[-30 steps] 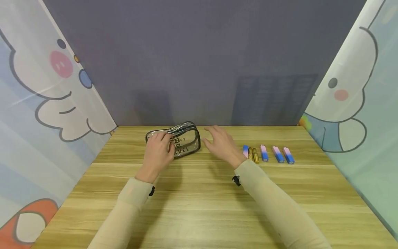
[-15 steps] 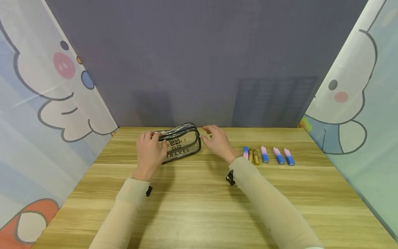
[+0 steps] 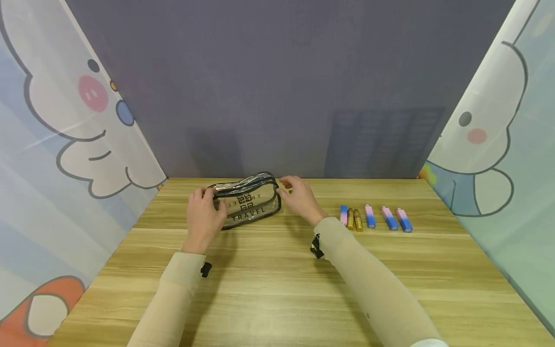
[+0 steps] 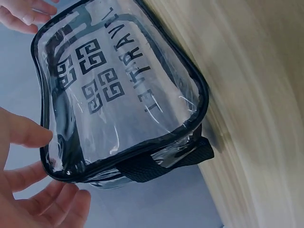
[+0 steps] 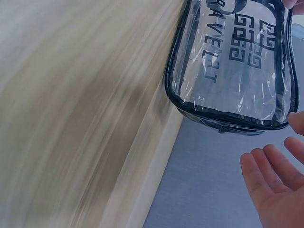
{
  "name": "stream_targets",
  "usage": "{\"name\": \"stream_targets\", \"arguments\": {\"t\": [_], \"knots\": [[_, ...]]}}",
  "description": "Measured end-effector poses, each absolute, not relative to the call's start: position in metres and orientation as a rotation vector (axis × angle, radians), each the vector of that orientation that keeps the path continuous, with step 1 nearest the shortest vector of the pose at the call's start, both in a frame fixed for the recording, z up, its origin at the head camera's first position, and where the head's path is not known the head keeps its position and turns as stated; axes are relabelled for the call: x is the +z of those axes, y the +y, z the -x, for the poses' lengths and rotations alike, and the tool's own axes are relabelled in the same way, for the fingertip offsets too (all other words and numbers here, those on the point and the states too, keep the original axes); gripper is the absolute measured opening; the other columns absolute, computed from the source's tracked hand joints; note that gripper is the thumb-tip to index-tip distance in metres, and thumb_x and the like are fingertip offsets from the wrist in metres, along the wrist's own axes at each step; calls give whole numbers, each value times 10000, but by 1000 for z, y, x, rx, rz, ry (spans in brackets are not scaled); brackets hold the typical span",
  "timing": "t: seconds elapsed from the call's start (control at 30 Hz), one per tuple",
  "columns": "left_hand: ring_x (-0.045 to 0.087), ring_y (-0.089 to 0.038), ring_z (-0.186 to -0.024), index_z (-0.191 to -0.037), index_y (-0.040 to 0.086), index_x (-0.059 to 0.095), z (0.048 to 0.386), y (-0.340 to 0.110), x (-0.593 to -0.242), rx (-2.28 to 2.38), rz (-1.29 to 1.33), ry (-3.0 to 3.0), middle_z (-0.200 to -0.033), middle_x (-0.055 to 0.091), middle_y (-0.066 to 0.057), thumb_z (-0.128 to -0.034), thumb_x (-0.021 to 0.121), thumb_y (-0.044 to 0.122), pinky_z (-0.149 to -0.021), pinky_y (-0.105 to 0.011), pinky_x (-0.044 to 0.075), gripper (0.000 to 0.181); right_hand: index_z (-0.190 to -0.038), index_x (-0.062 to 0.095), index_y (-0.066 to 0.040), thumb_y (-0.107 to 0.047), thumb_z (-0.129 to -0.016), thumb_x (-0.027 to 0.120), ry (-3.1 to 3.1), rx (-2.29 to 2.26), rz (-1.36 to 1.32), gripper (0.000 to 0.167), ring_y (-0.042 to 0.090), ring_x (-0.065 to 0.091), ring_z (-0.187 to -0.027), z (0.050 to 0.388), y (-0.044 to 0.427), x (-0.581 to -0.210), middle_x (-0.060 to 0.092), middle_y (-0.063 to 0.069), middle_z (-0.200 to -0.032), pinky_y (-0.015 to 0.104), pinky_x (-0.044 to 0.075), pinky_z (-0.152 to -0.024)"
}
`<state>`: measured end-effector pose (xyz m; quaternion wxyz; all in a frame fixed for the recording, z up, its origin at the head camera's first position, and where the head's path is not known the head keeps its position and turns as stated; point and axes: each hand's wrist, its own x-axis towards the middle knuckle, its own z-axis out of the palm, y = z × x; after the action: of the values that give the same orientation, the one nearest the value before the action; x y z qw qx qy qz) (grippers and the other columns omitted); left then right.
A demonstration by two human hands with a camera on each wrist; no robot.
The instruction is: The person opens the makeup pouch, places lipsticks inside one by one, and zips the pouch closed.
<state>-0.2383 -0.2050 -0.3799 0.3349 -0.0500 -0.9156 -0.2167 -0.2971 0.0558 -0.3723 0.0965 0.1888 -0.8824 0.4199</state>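
A clear travel pouch [image 3: 249,205] with black trim and printed lettering stands on the wooden table. My left hand [image 3: 203,217] holds its upper left corner, thumb in front and fingers behind; the left wrist view shows this thumb [image 4: 33,133] at the pouch's edge. At the upper right corner is my right hand [image 3: 300,197]. In the right wrist view, the right thumb [image 5: 298,122] touches the trim, while the other fingers [image 5: 268,173] extend loosely away from the pouch. A zipper runs along the pouch's top. Its black side strap [image 4: 166,164] shows in the left wrist view.
Right of the pouch, on the wooden table [image 3: 277,284], lie several pink-and-blue oblong pieces [image 3: 389,218] with small metal ends. Two gold bullet-shaped tubes [image 3: 358,220] lie among them. A dark grey panel [image 3: 277,86] rises behind, with cartoon-printed curtains [image 3: 490,144] at both sides.
My left hand has shifted left from the pouch's front to its left corner, uncovering more lettering. My right hand has moved slightly left, up to the right corner.
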Motion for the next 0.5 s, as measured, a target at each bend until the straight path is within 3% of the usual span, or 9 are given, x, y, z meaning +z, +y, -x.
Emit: {"name": "stream_targets", "arguments": {"t": [0.27,0.5], "knots": [[533,-423,-991,-1161,-80,617,236,-209,-383,-697,82,-2409,-1104,556,-260,-947,645,55,-801,-540,477,255,-1360,620,-53,-167,-1009,643,-2619,1259,-571,369,270,597,-1133,300,50,-377,629,118,-1258,410,518,-963],[555,-408,-928,-1121,-74,621,237,-211,-385,-740,70,-2390,-1072,564,-244,-955,645,58,-797,-533,480,213,-1307,643,-34,-132,-1004,643,-2591,1302,-576,318,266,632,-1037,301,46,-379,651,113,-1124,425,540,-883]]}}
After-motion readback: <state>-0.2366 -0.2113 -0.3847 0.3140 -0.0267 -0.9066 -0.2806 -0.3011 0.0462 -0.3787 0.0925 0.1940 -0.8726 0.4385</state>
